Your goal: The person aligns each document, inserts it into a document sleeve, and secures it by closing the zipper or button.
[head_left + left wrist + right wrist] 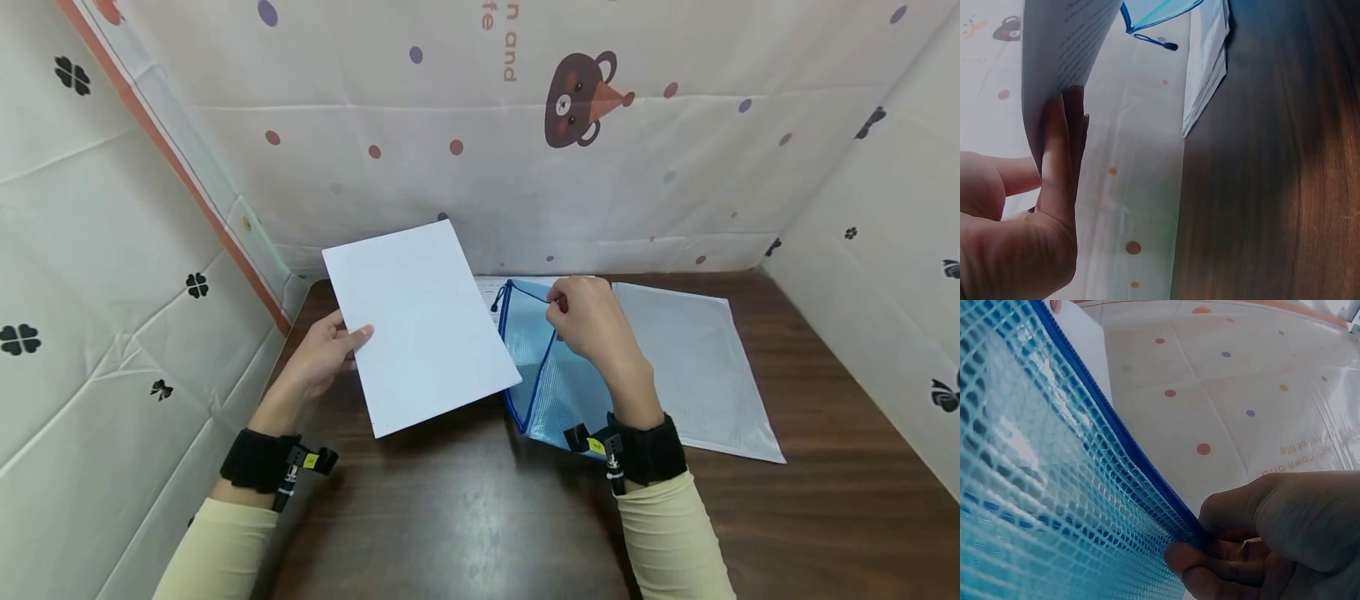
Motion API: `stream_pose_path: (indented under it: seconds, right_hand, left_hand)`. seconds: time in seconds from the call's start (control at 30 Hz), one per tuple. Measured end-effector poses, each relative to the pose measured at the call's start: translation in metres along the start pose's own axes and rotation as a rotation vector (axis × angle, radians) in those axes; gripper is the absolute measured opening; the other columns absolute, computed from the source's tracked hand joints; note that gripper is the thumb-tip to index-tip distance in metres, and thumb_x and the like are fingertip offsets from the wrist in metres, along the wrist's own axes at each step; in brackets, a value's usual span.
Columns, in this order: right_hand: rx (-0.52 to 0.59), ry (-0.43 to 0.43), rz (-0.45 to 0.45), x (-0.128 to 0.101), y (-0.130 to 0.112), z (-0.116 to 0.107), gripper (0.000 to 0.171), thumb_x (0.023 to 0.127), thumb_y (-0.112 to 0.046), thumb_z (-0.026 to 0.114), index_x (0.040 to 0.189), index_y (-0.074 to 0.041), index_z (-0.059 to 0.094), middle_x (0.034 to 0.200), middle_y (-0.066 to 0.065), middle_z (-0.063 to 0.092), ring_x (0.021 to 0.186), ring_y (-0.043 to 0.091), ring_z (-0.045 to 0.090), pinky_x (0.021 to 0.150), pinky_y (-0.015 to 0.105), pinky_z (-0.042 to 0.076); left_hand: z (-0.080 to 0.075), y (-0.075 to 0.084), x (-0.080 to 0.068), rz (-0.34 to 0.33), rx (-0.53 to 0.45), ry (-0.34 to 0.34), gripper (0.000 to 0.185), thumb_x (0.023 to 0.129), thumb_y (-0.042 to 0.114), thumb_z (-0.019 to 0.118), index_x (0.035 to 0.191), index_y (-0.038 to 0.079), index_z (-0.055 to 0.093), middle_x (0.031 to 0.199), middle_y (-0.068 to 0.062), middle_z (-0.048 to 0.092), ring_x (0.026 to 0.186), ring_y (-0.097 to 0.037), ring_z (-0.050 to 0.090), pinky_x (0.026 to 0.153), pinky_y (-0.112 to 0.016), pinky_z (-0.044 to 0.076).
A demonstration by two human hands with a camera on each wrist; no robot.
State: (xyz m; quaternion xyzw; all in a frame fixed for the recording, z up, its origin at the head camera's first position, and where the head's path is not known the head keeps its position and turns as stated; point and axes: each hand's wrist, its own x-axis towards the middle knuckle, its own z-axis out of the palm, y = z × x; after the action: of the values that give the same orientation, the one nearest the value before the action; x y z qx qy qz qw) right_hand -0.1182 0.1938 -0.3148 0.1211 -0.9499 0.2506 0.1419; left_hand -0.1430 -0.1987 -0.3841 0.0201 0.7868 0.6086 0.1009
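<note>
My left hand (322,354) holds a stack of white paper (420,325) by its left edge, thumb on the front and fingers behind. The sheets are tilted above the table, and printed lines show on their back in the left wrist view. With my right hand (588,321) I pinch the zippered edge of a blue mesh zipper pouch (573,387). Its mouth gapes toward the paper, whose lower right corner overlaps the opening in the head view. In the right wrist view, the thumb and fingers clamp the dark blue zipper edge (1138,450).
A pale, translucent pouch (690,367) lies flat on the brown table (465,517), to the right of the blue one. More printed paper (491,292) lies behind the blue pouch. Patterned cloth walls (345,183) enclose the back and both sides.
</note>
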Motion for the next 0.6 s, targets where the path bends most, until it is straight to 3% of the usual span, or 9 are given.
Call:
stream_pose_path:
  seconds: [0.43, 0.6]
  right_hand:
    - [-0.005, -0.029, 0.002, 0.0009, 0.0022, -0.0002, 0.018, 0.099, -0.002, 0.063, 0.11, 0.005, 0.076, 0.096, 0.018, 0.074, 0.077, 0.029, 0.067, 0.07, 0.043, 0.057]
    - [-0.001, -0.04, 0.008, 0.0014, 0.0035, 0.002, 0.019, 0.1, -0.002, 0.063, 0.111, 0.005, 0.076, 0.096, 0.018, 0.074, 0.073, 0.027, 0.068, 0.069, 0.042, 0.058]
  left_hand:
    - [0.0041, -0.0021, 0.0005, 0.015, 0.064, -0.044, 0.054, 0.112, 0.026, 0.058, 0.158, 0.002, 0.041, 0.12, -0.018, 0.074, 0.096, -0.019, 0.075, 0.082, -0.039, 0.061]
    - [0.007, -0.0024, 0.0006, 0.009, 0.079, -0.06, 0.051, 0.112, 0.024, 0.057, 0.154, -0.002, 0.043, 0.118, -0.02, 0.075, 0.096, -0.021, 0.076, 0.083, -0.039, 0.062]
